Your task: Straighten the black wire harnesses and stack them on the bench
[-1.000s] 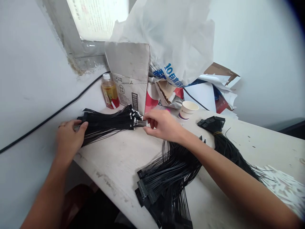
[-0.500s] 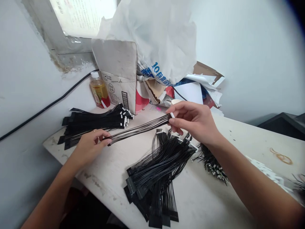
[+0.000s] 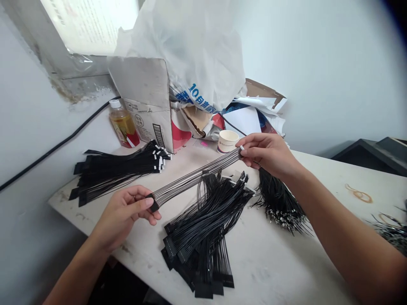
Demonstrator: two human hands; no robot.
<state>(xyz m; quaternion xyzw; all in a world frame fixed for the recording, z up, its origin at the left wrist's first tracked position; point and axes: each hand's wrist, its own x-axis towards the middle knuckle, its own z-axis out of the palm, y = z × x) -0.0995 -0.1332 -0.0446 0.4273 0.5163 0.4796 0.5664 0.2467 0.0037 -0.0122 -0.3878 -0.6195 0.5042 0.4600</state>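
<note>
Fingers of the left hand (image 3: 127, 212) pinch the black connector (image 3: 154, 206) at one end of a flat wire harness (image 3: 193, 178), thumb on top; fingers of the right hand (image 3: 267, 152) pinch its other end, where a small white tip (image 3: 241, 148) shows. Both grips are narrow and closed on the harness, which stretches taut across the middle of the frame, raised above the white table (image 3: 286, 262) and apart from it.

The harness looks light and limp — thin parallel wires that would sag and fan apart if either end were let go. Its connector ends are the stiff parts, so those seem the sound places to hold; the fine wires would likely kink or snag if gripped mid-span.

One harness is in the hands. Three heaps of like harnesses lie on the table: a neat stack (image 3: 117, 169) at centre left, a looser pile (image 3: 206, 228) at lower centre below the held one, and a bundle with pale wire tips (image 3: 280, 205) under the right wrist. How many lie in each cannot be counted. A further tangle shows at the right edge.

Toward the upper left stand one drink bottle (image 3: 122, 127), one cardboard box (image 3: 143, 101) and one paper cup (image 3: 226, 140) — with one white plastic bag (image 3: 190, 51) slumped over the box.
</note>
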